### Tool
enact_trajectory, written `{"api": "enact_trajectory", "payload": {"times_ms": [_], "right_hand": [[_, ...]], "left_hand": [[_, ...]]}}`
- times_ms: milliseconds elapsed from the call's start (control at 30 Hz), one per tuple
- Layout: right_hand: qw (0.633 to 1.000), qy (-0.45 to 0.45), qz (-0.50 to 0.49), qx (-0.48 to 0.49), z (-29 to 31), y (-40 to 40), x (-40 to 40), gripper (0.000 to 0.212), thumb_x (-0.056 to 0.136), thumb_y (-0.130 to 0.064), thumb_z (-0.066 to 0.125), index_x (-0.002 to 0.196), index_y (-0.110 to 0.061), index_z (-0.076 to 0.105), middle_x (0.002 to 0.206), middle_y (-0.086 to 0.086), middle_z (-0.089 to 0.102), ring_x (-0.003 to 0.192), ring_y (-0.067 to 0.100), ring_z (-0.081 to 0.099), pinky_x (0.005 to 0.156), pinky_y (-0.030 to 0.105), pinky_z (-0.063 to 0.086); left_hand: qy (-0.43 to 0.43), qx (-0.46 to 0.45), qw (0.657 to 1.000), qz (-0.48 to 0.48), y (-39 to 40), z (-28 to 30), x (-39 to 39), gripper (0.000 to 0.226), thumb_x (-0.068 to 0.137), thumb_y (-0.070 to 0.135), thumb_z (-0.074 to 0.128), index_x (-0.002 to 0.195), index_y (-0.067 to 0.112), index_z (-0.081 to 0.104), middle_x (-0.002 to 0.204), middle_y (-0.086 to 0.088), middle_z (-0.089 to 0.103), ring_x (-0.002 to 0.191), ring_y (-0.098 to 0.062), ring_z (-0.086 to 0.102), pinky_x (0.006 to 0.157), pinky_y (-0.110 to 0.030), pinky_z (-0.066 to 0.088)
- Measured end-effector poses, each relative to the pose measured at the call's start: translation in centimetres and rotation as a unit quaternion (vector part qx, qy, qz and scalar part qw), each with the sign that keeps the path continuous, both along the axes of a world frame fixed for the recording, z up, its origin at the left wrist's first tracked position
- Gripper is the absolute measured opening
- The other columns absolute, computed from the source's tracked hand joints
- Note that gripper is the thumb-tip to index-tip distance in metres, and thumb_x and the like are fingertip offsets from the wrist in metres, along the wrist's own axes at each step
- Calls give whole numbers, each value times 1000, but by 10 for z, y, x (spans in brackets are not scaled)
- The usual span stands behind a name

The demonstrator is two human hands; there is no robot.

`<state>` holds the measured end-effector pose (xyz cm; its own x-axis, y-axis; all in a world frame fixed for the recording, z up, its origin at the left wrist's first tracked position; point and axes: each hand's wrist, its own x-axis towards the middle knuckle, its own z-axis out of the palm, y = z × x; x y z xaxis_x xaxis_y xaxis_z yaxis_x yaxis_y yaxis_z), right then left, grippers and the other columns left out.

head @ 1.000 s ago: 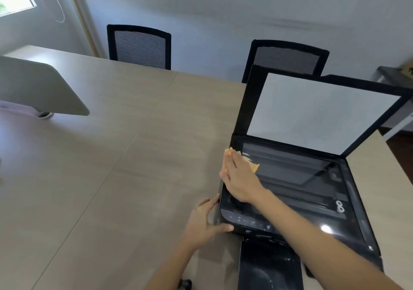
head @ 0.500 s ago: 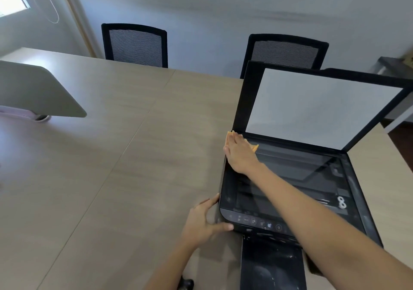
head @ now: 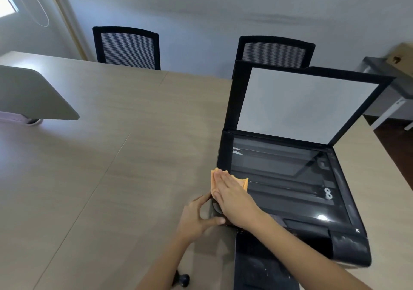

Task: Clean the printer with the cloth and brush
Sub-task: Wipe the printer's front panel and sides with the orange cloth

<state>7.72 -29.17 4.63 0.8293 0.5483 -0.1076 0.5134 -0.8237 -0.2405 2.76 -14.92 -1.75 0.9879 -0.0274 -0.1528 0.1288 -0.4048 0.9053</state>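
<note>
- The black printer (head: 290, 178) sits near the counter's (head: 111, 166) right edge, its scanner lid (head: 306, 104) raised upright and the glass bed exposed.
- The right hand (head: 232, 197) lies flat, fingers together and extended, pressing the orange cloth (head: 242, 181) onto the printer's front-left corner; the cloth's edges show beyond the fingertips and thumb.
- The left hand (head: 197, 219) braces the printer's left side, thumb and fingers spread apart against the casing, gripping nothing else.
- The printer's front tray (head: 257, 265) juts out toward the counter's near edge.
- Two black chairs (head: 127, 48) stand at the counter's far edge.
- No brush can be made out.
</note>
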Motion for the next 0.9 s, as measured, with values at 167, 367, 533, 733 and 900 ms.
{"api": "enact_trajectory", "payload": {"times_ms": [167, 367, 533, 733, 900], "right_hand": [[996, 1, 77, 34, -5, -20, -35, 51, 103, -18, 33, 151, -6, 19, 162, 9, 11, 150, 21, 2, 116, 28, -18], [992, 64, 12, 104, 14, -110, -53, 45, 102, -21, 39, 146, -31, 33, 149, -32, 14, 141, -16, 6, 117, 9, 0], [994, 30, 57, 84, 16, -44, -50, 43, 103, -16, 37, 146, -15, 36, 157, -1, 30, 146, 13, 22, 101, 0, -21], [993, 64, 50, 85, 18, -58, -52, 44, 103, -16, 37, 147, -22, 36, 158, -2, 29, 146, 13, 21, 117, 19, 9], [998, 22, -2, 61, 12, -87, -59, 39, 101, -13, 39, 138, -21, 47, 149, -1, 43, 138, 20, 36, 114, 44, 23]], "left_hand": [[-8, 11, 1000, -5, 0, 6, -2, 65, 63, 44, 82, 123, 32, 61, 118, 14, 68, 111, 2, 61, 97, -32, 50], [0, 17, 1000, 6, 0, 2, -3, 85, 63, 43, 85, 139, 28, 50, 137, 10, 58, 131, -6, 49, 111, -34, 39], [-2, 17, 1000, 2, -1, 3, -4, 79, 66, 33, 85, 137, 24, 52, 135, 8, 61, 128, -6, 53, 110, -32, 41], [0, 4, 1000, -17, 1, 6, -5, 77, 67, 26, 85, 137, 20, 53, 136, 6, 61, 129, -6, 52, 112, -37, 39], [2, -9, 1000, -21, 2, 5, -3, 79, 67, 24, 85, 139, 19, 51, 138, 5, 59, 131, -8, 51, 114, -38, 38]]}}
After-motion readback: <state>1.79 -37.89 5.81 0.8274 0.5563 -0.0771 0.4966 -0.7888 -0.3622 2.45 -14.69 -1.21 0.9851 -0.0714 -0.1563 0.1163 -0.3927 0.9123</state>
